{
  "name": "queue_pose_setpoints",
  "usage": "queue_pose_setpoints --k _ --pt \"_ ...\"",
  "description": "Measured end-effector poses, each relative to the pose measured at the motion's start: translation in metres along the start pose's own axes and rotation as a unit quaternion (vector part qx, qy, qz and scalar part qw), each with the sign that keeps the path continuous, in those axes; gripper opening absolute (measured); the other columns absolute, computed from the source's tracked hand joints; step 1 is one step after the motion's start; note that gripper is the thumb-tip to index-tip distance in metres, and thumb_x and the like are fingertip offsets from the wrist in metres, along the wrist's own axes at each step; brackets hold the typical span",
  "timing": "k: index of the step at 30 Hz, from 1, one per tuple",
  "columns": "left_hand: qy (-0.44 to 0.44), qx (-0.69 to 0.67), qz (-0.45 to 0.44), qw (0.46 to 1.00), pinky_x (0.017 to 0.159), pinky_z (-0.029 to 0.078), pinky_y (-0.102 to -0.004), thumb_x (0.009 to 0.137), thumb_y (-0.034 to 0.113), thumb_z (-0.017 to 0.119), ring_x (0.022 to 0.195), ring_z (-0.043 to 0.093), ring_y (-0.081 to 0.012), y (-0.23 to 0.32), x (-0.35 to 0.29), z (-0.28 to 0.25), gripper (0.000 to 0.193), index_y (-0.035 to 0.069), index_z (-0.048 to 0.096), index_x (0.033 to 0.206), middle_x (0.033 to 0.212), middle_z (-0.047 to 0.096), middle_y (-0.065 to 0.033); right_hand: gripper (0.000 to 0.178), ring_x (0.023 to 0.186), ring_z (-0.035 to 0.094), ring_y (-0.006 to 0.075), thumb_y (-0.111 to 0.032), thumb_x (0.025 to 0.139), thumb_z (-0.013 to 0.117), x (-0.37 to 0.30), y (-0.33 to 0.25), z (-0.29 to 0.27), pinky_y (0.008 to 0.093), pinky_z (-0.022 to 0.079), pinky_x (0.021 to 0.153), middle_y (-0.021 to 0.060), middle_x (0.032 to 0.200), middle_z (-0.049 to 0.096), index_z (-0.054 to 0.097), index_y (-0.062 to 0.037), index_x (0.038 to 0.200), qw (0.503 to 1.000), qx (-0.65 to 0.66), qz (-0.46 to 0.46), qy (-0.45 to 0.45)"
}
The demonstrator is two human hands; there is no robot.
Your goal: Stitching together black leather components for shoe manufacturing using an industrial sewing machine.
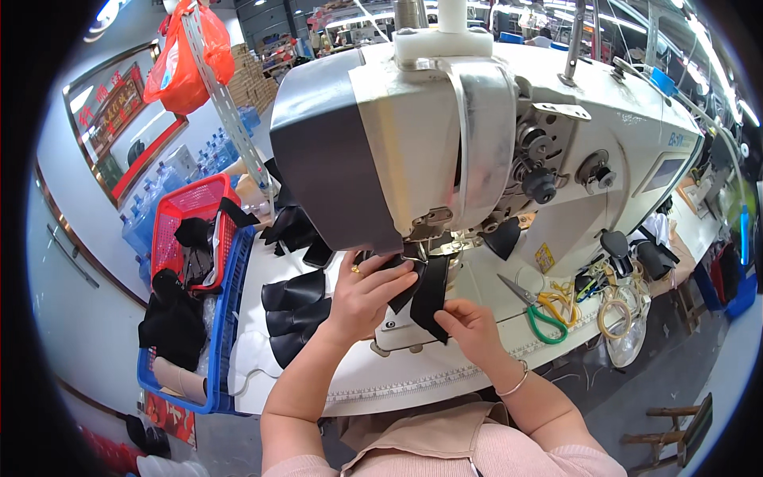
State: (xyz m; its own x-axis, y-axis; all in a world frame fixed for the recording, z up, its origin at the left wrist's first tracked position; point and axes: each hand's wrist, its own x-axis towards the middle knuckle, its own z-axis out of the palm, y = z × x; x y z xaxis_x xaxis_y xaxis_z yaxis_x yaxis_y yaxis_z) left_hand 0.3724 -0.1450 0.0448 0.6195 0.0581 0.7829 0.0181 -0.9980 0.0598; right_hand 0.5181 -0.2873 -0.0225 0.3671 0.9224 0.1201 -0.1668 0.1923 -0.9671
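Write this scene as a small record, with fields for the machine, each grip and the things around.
Machine: white sewing machine, dark cover on its left end
Work piece: black strip, upper end under the machine's needle area
Left grip: fingers stretched over another black piece; whether it pinches is hidden
Right grip: thumb and fingers pinch the strip's lower end
Table: loose black pieces at left, green-handled scissors at right
Beside table, left: blue crate and red basket, both with black items inside
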Motion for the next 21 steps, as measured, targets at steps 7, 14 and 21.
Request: queue_pose_setpoints --k 7,14,21 --pt "-0.009 0.163 -0.031 0.986 0.100 0.025 -0.0516 0.070 0.005 0.056 0.096 0.058 -0.0240 0.029 0.004 0.001 0.028 0.011 0.065 0.097 0.100 0.064 -0.0002 0.011 0.068 0.049 0.0023 -0.007 0.085 0.061 0.003 -0.029 -0.013 0.0157 0.040 0.059 -0.0023 0.079 0.059 0.060 -0.0002 0.094 0.996 0.082 0.032 -0.025" --pt "-0.011 0.182 -0.061 0.981 0.100 0.026 -0.0496 0.067 0.003 0.060 0.098 0.058 -0.0237 0.028 0.009 0.001 0.032 0.011 0.065 0.097 0.099 0.064 -0.0007 0.012 0.069 0.054 0.0038 -0.005 0.084 0.061 0.010 -0.032 -0.020 0.0169 0.045 0.060 0.0005 0.081 0.061 0.060 0.0015 0.094 0.994 0.092 0.025 -0.058" --pt "0.005 -0.055 -0.151 0.987 0.099 0.028 -0.0475 0.067 0.004 0.065 0.092 0.061 -0.0186 0.023 0.007 -0.008 0.021 0.011 0.068 0.087 0.092 0.066 0.0000 0.015 0.067 0.057 0.0052 -0.003 0.082 0.062 0.006 -0.033 -0.017 0.0182 0.050 0.061 0.0014 0.080 0.062 0.060 0.0018 0.097 0.995 -0.091 0.013 -0.026"
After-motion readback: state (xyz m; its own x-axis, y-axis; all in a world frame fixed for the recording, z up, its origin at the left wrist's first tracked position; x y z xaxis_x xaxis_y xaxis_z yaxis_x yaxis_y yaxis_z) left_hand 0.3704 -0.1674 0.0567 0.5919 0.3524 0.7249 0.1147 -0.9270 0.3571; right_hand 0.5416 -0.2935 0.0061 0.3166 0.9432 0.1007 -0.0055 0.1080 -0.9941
